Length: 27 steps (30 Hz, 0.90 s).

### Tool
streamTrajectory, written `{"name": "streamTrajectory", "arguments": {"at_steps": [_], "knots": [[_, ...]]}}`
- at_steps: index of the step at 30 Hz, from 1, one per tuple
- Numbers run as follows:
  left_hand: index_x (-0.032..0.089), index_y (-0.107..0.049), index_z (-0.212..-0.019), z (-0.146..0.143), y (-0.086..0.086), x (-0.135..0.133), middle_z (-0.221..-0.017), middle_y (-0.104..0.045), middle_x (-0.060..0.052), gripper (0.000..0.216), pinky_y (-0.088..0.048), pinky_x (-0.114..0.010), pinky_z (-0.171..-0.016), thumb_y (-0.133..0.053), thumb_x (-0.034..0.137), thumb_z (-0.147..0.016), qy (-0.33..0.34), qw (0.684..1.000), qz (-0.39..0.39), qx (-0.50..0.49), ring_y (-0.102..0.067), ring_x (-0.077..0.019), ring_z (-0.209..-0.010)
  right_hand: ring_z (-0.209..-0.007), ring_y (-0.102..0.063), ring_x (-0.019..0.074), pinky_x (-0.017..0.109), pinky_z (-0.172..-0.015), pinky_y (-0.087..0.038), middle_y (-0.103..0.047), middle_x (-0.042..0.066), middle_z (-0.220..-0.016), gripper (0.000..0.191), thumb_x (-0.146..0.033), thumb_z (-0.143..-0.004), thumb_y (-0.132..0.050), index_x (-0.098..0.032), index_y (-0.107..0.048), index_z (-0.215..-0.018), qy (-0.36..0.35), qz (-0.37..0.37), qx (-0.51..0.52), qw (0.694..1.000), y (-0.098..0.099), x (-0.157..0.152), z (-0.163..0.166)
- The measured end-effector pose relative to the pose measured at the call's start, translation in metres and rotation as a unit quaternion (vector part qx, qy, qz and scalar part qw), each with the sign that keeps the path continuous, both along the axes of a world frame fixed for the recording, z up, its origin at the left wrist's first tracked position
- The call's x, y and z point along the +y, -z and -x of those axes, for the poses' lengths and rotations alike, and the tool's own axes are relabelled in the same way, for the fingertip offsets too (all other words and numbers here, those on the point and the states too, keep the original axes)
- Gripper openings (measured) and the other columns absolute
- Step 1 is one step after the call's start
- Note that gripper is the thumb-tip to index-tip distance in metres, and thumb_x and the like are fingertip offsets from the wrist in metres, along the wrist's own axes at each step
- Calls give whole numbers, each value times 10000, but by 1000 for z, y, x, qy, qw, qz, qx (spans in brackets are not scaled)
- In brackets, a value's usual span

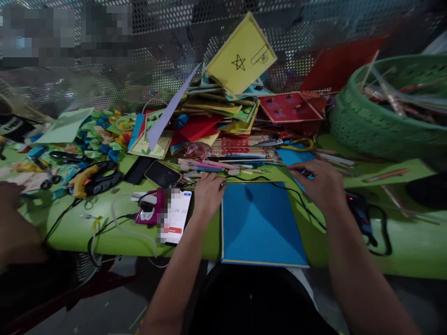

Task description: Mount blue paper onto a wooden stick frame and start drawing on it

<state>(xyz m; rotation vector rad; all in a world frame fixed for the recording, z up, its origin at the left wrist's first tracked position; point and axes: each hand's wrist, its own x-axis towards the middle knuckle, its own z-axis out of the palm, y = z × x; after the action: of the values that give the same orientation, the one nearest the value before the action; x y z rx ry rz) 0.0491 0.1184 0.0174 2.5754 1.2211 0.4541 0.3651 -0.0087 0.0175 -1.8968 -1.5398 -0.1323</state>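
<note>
A square blue panel (260,223) with thin pale sticks along its edges lies flat in front of me. At its upper left corner rests my left hand (208,197), fingers slightly bent and apart, touching the stick edge. My right hand (319,184) is beyond the panel's right side, over a smaller blue sheet (293,156). Its fingers are closed together; a bit of blue and something dark show between them, too small to name. A black cord (300,195) runs between the panel and this hand. Right of my wrist lies a dark corded tool (361,216).
Behind are stacked coloured cards (240,63), bundled sticks (237,146), scissors (296,144) and pens (216,166). A green basket (380,135) stands right. Left are a phone (179,216), a yellow-black glue gun (87,181), paper scraps (101,130) and another person's arm (17,223).
</note>
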Motion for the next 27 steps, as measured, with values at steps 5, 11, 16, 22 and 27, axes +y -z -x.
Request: {"name": "streamTrajectory", "arguments": {"at_steps": [5, 11, 16, 22, 27], "knots": [[234, -832, -1098, 1, -1, 1, -1142, -812, -85, 148, -500, -476, -1130, -741, 176, -996, 2, 1000, -2, 3, -701, -306, -1159, -829, -713, 261, 377, -719, -499, -778, 61, -860, 163, -385, -939, -690, -266, -752, -847, -91, 127, -1, 988, 8, 3, 2], [251, -836, -1151, -2, -9, -9, -1265, -819, -74, 172, -520, -458, -1142, -775, 216, -994, 45, 999, 2, -11, -709, -294, -1266, -867, -714, 257, 361, -728, -486, -778, 52, -879, 142, -199, -838, -640, -269, -749, -896, -112, 159, -47, 980, 16, 0, -1], [322, -772, -1396, -10, -9, -29, -1533, -718, -58, 378, -453, -536, -1270, -761, 250, -1025, 209, 977, 42, -7, -632, -291, -1471, -869, -702, 265, 376, -727, -471, -781, 57, -883, 205, -146, -820, -594, -271, -750, -868, -55, 130, -82, 987, 24, 1, -5], [303, -754, -1436, -16, -6, -42, -1604, -656, -71, 409, -328, -608, -1360, -773, 296, -1028, 277, 957, 82, 22, -611, -312, -1504, -882, -678, 299, 402, -708, -443, -764, 91, -909, 170, -201, -900, -596, -272, -751, -896, 12, 109, -98, 989, 30, 5, -6], [309, -718, -1478, -12, -11, -48, -1659, -597, -58, 456, -274, -606, -1384, -775, 303, -1026, 279, 953, 110, 41, -553, -307, -1560, -911, -661, 319, 438, -747, -465, -756, 124, -974, 210, -225, -937, -575, -258, -778, -977, 27, 87, -115, 989, 28, 9, 0]]}}
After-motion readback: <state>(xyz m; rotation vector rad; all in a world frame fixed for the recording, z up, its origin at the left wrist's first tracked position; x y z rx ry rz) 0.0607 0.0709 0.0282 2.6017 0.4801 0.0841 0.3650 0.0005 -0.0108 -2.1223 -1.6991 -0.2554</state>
